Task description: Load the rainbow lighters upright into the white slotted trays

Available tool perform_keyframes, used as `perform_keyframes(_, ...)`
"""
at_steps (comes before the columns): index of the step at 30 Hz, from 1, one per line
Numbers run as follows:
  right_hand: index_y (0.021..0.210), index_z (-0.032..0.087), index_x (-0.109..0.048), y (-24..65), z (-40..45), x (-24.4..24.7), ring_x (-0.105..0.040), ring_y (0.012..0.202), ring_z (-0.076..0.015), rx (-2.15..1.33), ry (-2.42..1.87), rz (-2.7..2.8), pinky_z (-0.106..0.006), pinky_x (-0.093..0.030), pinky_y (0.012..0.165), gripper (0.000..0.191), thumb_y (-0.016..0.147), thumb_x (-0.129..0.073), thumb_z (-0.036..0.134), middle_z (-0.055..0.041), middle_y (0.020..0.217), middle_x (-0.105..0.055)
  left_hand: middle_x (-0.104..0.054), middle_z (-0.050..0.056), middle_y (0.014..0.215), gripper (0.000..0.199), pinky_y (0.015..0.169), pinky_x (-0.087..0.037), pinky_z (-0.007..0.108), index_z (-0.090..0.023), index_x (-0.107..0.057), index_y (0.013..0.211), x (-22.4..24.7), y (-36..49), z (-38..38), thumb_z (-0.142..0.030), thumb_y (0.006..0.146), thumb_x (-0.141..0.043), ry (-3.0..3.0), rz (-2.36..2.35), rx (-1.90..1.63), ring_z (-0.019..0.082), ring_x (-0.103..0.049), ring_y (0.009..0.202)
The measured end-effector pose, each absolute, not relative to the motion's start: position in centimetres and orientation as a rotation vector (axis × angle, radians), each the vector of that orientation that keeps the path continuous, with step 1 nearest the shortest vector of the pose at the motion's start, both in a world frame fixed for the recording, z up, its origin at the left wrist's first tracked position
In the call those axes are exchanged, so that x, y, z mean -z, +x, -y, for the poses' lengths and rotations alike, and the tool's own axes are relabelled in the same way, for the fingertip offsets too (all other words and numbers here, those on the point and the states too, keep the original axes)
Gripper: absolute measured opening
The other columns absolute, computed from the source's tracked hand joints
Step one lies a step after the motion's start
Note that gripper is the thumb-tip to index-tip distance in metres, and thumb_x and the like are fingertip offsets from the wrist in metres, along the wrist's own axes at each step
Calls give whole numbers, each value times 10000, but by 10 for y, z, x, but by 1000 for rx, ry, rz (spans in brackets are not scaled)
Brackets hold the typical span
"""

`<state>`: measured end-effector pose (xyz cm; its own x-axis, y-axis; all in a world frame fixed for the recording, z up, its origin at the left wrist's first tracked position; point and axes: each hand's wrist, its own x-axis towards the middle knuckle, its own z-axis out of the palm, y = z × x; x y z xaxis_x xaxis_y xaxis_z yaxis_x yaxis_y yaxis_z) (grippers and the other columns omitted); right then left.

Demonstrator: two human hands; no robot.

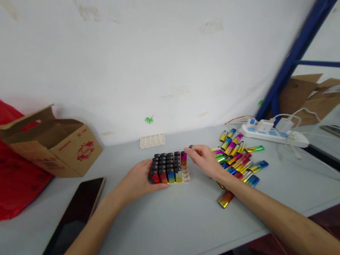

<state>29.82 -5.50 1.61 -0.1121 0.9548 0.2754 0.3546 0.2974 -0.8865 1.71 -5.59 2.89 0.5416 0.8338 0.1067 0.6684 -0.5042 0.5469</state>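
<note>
Rows of lighters (171, 175) with black tops and shiny coloured bodies stand upright in a white tray (186, 179) on the table. My left hand (141, 175) is closed round the left side of this block, thumb along its front edge. At the block's right, my right hand (204, 159) pinches a lighter, of which only the dark and silvery end (191, 146) shows above the fingers. Beside that hand, a red-purple lighter (184, 158) stands in the rightmost column, with bare pockets in front of it. A loose pile of metallic lighters (238, 162) lies to the right.
Behind the block, a second white pocketed tray (152, 141) lies near the wall. On the left are a cardboard box (68, 151), a red bag (2, 163) and a dark tablet (72, 218). A power strip (275, 134) with white cables sits at the right, near a blue frame (290, 54).
</note>
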Motion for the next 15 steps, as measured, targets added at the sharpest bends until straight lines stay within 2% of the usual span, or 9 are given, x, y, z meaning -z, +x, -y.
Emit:
perform_keyframes(6, 620, 269, -397, 294, 61, -23, -382, 570, -139, -755, -1224, 1709, -313, -285, 581, 435, 961, -489, 524, 42, 575, -394, -824, 99, 1269, 530, 1083, -616, 476, -235, -746, 1237, -28, 17, 55, -501, 801, -888, 2333, -1216, -502, 353, -779, 1167)
perform_keyframes(11, 707, 267, -424, 296, 62, -26, -423, 595, -141, -648, -1210, 1724, -302, -323, 609, 456, 1028, -512, 578, 52, 611, -450, -813, 102, 1285, 554, 1068, -613, 462, -227, -746, 1250, -26, 15, 55, -511, 801, -904, 2347, -1236, -488, 350, -767, 1180)
perform_keyframes(15, 932, 264, -535, 303, 60, -28, -543, 643, -162, -650, -1159, 1760, -289, -406, 644, 389, 1132, -456, 588, 47, 696, -570, -810, 108, 1296, 566, 1070, -609, 453, -220, -747, 1259, -26, 16, 55, -528, 808, -898, 2344, -1246, -468, 341, -763, 1187)
